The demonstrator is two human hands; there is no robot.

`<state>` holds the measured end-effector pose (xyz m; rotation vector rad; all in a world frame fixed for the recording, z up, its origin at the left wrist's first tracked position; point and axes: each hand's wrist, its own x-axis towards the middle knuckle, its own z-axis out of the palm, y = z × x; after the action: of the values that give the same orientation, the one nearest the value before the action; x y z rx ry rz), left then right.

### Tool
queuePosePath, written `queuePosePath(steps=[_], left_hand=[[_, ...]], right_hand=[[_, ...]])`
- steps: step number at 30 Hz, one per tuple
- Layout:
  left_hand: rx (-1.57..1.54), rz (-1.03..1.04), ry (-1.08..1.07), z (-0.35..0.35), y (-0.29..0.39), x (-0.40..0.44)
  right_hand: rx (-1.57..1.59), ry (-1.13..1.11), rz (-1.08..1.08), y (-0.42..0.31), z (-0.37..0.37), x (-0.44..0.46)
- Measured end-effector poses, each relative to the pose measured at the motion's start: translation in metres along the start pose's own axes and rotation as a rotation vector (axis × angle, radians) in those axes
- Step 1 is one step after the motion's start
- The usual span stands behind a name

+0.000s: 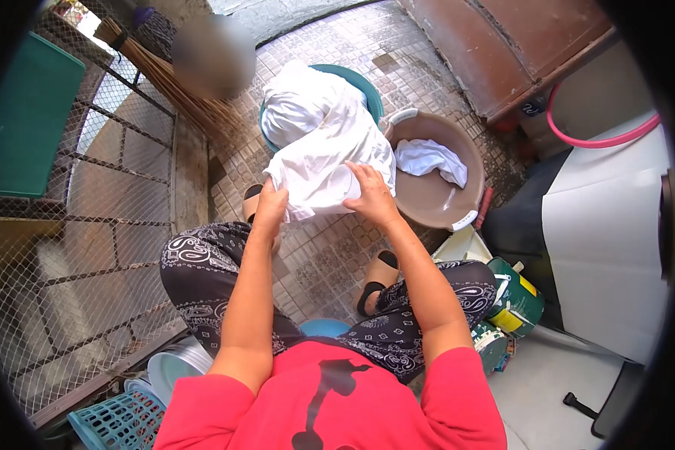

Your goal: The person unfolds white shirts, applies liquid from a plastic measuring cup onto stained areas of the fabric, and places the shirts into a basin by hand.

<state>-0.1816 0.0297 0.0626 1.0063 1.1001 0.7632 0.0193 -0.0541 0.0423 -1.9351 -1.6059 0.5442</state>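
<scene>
A white garment is stretched between my two hands, its far part draped over a pile of white laundry. That pile fills a teal basin on the floor in front of me. My left hand is closed on the garment's near left edge. Gripping the near right part, my right hand has its thumb below and its fingers over the cloth. A rounded, paler patch shows beside the right fingers; I cannot tell whether it is an opening in the garment.
Right of the teal basin stands a brown basin holding a white cloth. A wire mesh fence and a broom are on the left. Green containers stand by my right knee, and a blue plastic basket lies at lower left.
</scene>
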Motion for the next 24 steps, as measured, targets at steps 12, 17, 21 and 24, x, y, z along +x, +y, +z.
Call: queuePosePath(steps=[12,17,21,24], left_hand=[[-0.165,-0.038,-0.009,-0.005,-0.01,0.008],[-0.15,-0.036,-0.012,-0.006,-0.011,0.01],[-0.153,-0.013,-0.013,0.002,-0.004,0.004],[-0.141,-0.028,-0.024,-0.002,-0.01,0.008]], right_hand=[[-0.219,-0.106,-0.045,-0.015,0.019,-0.008],[-0.255,-0.099,0.034,-0.006,0.008,-0.008],[-0.137,-0.078,-0.039,-0.023,0.01,-0.001],[-0.049,-0.064,-0.105,-0.036,0.013,0.002]])
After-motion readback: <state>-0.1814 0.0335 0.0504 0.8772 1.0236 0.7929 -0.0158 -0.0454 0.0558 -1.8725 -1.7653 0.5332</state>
